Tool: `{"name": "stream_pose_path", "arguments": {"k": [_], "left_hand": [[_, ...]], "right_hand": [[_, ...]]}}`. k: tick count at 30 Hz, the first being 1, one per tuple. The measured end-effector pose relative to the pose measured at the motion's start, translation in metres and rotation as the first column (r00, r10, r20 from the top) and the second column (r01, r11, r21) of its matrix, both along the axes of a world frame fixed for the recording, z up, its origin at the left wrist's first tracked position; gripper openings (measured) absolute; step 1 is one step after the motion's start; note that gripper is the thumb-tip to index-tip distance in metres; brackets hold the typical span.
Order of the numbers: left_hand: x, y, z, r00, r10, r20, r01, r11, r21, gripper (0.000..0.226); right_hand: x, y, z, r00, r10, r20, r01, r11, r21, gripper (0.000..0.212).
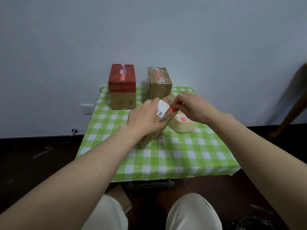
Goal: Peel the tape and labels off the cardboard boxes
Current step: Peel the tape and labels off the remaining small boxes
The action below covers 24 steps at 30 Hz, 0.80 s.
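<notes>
The person is in the middle of stripping one box. A small cardboard box [150,139] stands tilted on one lower edge near the middle of the green checked cloth [166,160]. The left hand [144,120] lies over its near side, fingers curled round the upper edge to steady it. The right hand [194,107] reaches to the box's top corner, thumb and fingertips closed in a pinch on a red strip of tape [172,110], whose end looks lifted off the cardboard. Just beside the strip, a white label [162,107] is stuck to the top face. A cream tub [182,127] touching the box's right side already holds peeled scraps. Against the wall, a red-topped box [122,87] and a brown box [159,83] stand apart from each other, both with tape remnants showing. The next move probably calls for a slow, low pull along the strip while the left hand braces the box, then a drop into the tub; the white label would follow.
</notes>
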<state>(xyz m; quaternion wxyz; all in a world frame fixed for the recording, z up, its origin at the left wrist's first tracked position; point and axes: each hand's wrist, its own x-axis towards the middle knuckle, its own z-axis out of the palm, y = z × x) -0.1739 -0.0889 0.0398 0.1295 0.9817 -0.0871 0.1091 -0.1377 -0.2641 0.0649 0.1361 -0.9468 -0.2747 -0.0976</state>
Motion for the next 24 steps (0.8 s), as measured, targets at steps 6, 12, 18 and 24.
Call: {"name": "stream_pose_path", "arguments": {"k": [6,12,18,24], "left_hand": [[0.005,0.004,0.001,1.000,0.004,-0.017,-0.004,1.000,-0.005,0.079],[0.009,0.008,0.003,0.999,0.016,-0.043,-0.016,1.000,-0.006,0.080],[0.013,0.012,0.002,0.998,0.019,-0.058,-0.020,1.000,-0.018,0.083],[0.017,0.014,0.002,0.998,0.016,-0.058,-0.018,0.999,-0.030,0.083]], "right_hand": [[0.001,-0.002,-0.003,0.999,0.042,0.018,-0.042,0.999,0.030,0.014],[0.001,-0.001,-0.007,0.994,0.070,0.082,-0.074,0.996,0.045,0.014],[0.004,0.001,-0.011,0.992,0.073,0.099,-0.080,0.994,0.069,0.014],[0.008,0.000,-0.013,0.991,0.079,0.105,-0.089,0.992,0.088,0.014]]}}
